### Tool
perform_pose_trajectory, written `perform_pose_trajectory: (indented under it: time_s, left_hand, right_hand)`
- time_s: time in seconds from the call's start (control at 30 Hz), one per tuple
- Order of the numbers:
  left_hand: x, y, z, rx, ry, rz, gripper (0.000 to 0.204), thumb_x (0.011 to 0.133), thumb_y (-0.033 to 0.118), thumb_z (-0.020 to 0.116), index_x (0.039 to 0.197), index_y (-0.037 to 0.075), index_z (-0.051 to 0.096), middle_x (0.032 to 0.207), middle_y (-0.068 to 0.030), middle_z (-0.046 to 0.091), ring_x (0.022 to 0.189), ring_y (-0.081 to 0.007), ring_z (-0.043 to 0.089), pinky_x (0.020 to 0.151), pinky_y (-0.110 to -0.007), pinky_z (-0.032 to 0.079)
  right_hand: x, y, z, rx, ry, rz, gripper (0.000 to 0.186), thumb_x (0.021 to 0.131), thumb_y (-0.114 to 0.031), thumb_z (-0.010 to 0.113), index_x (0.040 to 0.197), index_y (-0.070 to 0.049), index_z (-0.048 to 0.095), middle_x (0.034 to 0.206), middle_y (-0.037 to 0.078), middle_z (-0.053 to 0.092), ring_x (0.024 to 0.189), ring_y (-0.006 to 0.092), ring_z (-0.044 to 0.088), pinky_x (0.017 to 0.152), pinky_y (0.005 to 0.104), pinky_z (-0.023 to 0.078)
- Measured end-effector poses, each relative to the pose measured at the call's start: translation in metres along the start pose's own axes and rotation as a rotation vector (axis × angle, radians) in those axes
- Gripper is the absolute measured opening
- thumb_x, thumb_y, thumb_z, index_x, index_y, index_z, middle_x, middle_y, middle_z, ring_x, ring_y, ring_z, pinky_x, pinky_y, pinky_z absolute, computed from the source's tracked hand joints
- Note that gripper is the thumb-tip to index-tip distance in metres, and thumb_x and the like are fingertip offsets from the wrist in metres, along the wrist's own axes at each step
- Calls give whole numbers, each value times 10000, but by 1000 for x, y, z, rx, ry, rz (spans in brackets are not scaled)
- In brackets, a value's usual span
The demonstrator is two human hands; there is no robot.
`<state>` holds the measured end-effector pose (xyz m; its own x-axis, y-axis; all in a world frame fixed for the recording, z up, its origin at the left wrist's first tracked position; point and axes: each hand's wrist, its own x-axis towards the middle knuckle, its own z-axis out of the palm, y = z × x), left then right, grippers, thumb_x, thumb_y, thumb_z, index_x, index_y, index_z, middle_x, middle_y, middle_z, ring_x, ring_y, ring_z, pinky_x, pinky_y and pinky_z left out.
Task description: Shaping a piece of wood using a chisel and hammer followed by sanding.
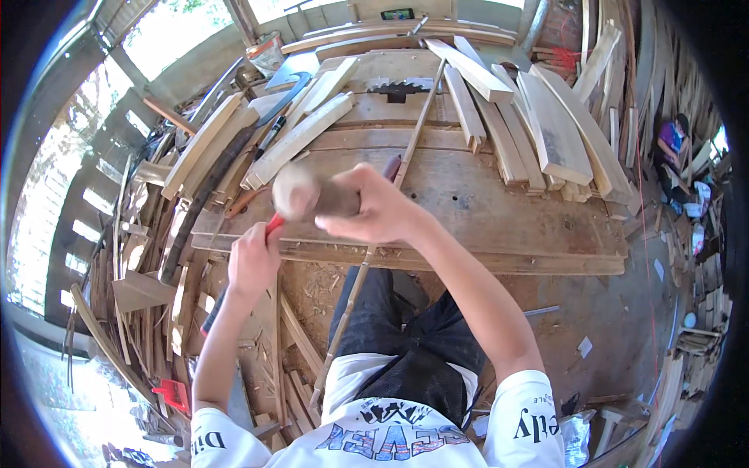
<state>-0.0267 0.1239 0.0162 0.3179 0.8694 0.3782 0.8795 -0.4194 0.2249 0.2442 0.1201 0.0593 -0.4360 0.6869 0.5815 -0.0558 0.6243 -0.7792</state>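
Note:
My left hand [253, 264] is closed around a hand tool with a red and dark handle [274, 224]. The tool's lower end comes out below my fist. My right hand [378, 209] grips a thick, brown-grey wooden cylinder [334, 200], its fingers and thumb wrapped round one side. The cylinder's pale round end, blurred by motion, points left, just above the red handle; whether the two touch I cannot tell. Both hands are over the near edge of the wooden workbench [538, 226]. Behind my right hand shows a dark purple-red stick-like end [392, 166], mostly hidden.
A long thin wooden strip [417, 132] runs across the bench and down beside my leg. Cut boards [558, 140] lie at the right, more planks [304, 140] at the left. A toothed saw blade [398, 87] shows at the back. A person [672, 140] sits far right.

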Motion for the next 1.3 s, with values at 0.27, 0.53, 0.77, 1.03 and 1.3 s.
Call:
perform_pose_trajectory:
  time_s: [0.27,0.53,0.77,1.03,1.3]
  left_hand:
    - [16,-9,46,76,272,191,153,915,147,655,1001,21,659,924,-138,640,914,-343,557,794,-490,447]
    - [29,-9,51,-75,372,185,112,922,69,647,951,-38,657,856,-181,623,842,-376,573,746,-441,473]
    - [52,-3,56,26,392,264,95,869,57,680,919,-19,653,870,-155,613,852,-354,569,762,-437,488]
    - [86,36,79,10,347,328,207,828,132,736,1004,25,711,986,-116,636,973,-312,572,826,-421,484]
    - [54,108,58,-504,-306,32,217,840,235,714,821,22,752,783,-151,715,749,-338,688,730,-413,538]
  right_hand:
    - [-34,15,51,-343,-115,-182,223,593,-165,722,656,-117,514,587,87,546,590,360,577,513,414,416]
    - [-50,24,75,-643,-248,-155,290,567,-223,751,666,-120,498,620,51,569,591,294,615,524,417,468]
    - [-100,-15,48,-672,15,-415,270,661,-338,702,751,-133,552,676,1,530,614,184,596,504,339,454]
    - [-122,-17,-21,-999,13,-101,419,777,-385,769,604,-130,486,568,33,473,523,217,550,479,352,428]
    - [-126,23,-51,-968,127,-81,428,704,-374,795,610,-104,477,567,54,499,524,254,564,500,362,455]
